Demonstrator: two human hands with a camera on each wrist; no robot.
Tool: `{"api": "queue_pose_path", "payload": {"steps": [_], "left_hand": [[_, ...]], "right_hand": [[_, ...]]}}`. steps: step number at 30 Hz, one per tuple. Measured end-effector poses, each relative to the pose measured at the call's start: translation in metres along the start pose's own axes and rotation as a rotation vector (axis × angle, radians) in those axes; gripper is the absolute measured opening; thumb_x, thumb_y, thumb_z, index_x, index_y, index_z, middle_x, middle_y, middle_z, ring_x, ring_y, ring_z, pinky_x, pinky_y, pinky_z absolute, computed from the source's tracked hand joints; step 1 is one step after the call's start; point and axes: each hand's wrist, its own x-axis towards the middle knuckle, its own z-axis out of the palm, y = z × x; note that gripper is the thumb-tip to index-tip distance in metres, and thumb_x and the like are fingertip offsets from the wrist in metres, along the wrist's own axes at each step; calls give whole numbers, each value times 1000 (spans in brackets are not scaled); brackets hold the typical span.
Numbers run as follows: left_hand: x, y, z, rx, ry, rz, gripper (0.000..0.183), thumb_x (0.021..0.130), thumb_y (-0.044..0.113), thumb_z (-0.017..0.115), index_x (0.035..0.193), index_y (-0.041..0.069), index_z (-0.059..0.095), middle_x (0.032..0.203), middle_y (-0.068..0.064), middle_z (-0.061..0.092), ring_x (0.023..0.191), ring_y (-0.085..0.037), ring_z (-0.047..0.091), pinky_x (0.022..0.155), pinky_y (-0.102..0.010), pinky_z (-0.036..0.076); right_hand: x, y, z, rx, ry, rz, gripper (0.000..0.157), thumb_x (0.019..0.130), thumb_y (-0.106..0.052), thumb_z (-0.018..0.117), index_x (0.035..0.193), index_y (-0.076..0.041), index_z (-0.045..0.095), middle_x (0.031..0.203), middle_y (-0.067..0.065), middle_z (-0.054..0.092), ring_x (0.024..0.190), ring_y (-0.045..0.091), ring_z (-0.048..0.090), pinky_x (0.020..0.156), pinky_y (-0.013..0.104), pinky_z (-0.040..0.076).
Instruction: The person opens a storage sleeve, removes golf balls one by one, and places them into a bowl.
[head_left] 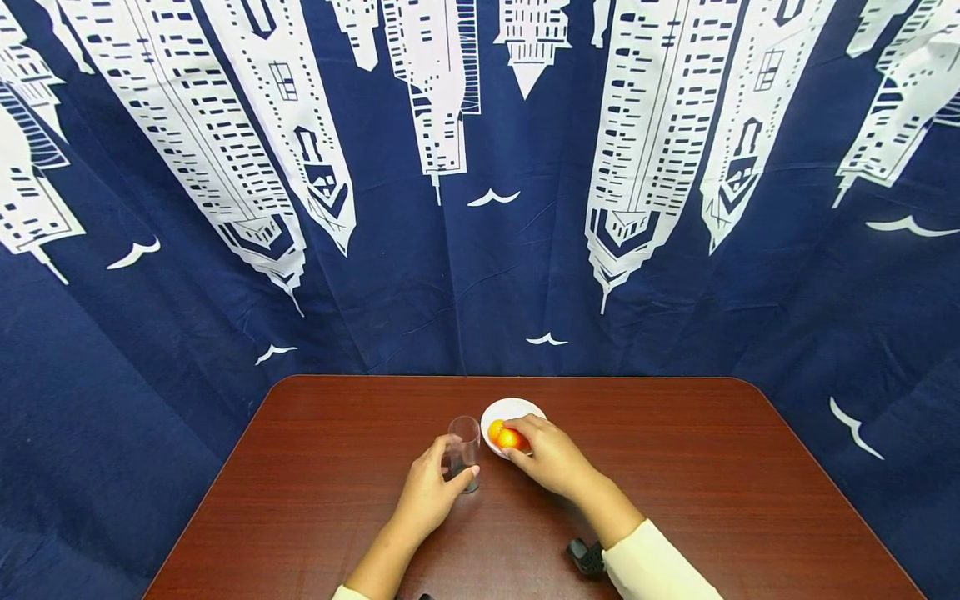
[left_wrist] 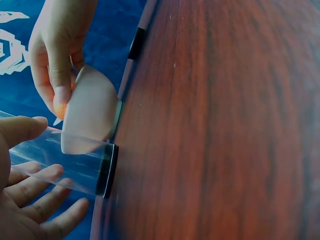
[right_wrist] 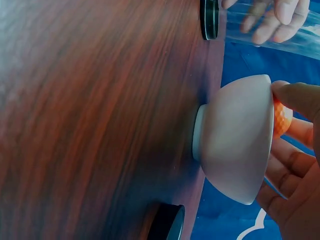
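Observation:
A clear tumbler with a dark base (head_left: 469, 486) stands upright on the table. My left hand (head_left: 429, 486) holds it loosely, thumb (left_wrist: 30, 126) on one side and fingers on the other. Just right of the tumbler is a small white bowl (right_wrist: 237, 142) with two orange balls in it. My right hand (head_left: 553, 457) reaches over the bowl's rim and pinches the nearer orange ball (head_left: 508, 439) between thumb and fingers. This dimpled ball pokes above the rim in the right wrist view. Beside it, the other orange ball (head_left: 495, 429) shows partly.
The dark red-brown wooden table (head_left: 337, 433) has rounded far corners. Behind it hangs a blue cloth (head_left: 405, 275) printed with white buildings and birds. A black object (head_left: 585, 557) shows by the right sleeve. Another black piece (right_wrist: 167, 222) stands at the right wrist view's lower edge.

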Motion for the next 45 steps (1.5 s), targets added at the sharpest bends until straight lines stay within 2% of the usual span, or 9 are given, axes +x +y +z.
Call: {"api": "queue_pose_path", "payload": {"steps": [3, 11, 17, 24, 28, 31, 34, 40, 45], "left_hand": [[0, -1, 1, -28, -16, -6, 48, 92, 32, 74, 131, 11, 55, 128, -14, 66, 116, -29, 67, 88, -37, 59], [0, -1, 4, -61, -19, -21, 46, 91, 24, 76, 130, 12, 56, 128, -14, 66, 118, -31, 66, 88, -37, 60], [-1, -1, 6, -43, -38, 2, 50, 90, 20, 77, 133, 11, 54, 130, -17, 65, 121, -35, 64, 84, -37, 61], [0, -1, 3, -67, -64, -4, 71, 88, 25, 80, 146, 8, 43, 136, -17, 63, 126, -35, 61, 90, -42, 59], [1, 2, -5, -68, -45, -6, 78, 88, 34, 79, 149, 6, 40, 142, -15, 59, 133, -36, 56, 96, -48, 56], [2, 5, -10, -72, -18, 5, 78, 86, 39, 80, 147, 6, 43, 143, -14, 59, 134, -36, 55, 98, -51, 54], [2, 8, -14, -41, 4, -3, 78, 84, 42, 81, 146, 9, 46, 144, -12, 59, 136, -36, 53, 105, -55, 49], [0, 15, -21, 29, 18, -39, 78, 83, 51, 79, 144, 13, 49, 146, -11, 54, 140, -36, 47, 111, -59, 41], [-3, 18, -29, 98, 47, 0, 77, 84, 49, 78, 145, 12, 50, 151, -11, 49, 143, -37, 43, 113, -61, 38]], "right_hand": [[1, 0, 0, -17, -8, -13, 37, 90, -24, 75, 123, -9, 69, 117, 5, 70, 108, 22, 68, 98, 43, 54], [2, 3, 3, -73, 30, -64, 22, 90, -15, 74, 112, -11, 75, 100, 0, 68, 85, 13, 63, 82, 38, 56], [3, 2, 3, -83, 40, -49, 22, 89, -15, 75, 111, -11, 77, 102, 3, 68, 93, 19, 68, 86, 41, 57], [2, 2, 1, -19, 73, -15, 22, 89, -15, 75, 111, -12, 75, 102, -1, 66, 90, 16, 65, 85, 39, 56], [0, 3, -3, 38, 138, -14, 22, 90, -14, 75, 111, -10, 75, 106, -2, 66, 88, 13, 64, 83, 34, 57], [-2, 3, -5, 76, 182, -17, 22, 91, -14, 75, 113, -10, 75, 109, -2, 67, 85, 13, 64, 79, 30, 56], [-3, 3, -9, 123, 215, -24, 23, 92, -13, 74, 114, -9, 74, 109, 0, 68, 84, 16, 64, 75, 29, 54], [-8, -1, -22, 169, 271, -63, 24, 91, -8, 72, 115, -8, 73, 100, 2, 68, 79, 15, 62, 68, 28, 53], [-16, 0, -31, 89, 310, -54, 25, 90, -11, 73, 116, -10, 73, 105, 2, 71, 90, 18, 64, 78, 34, 53]]}}
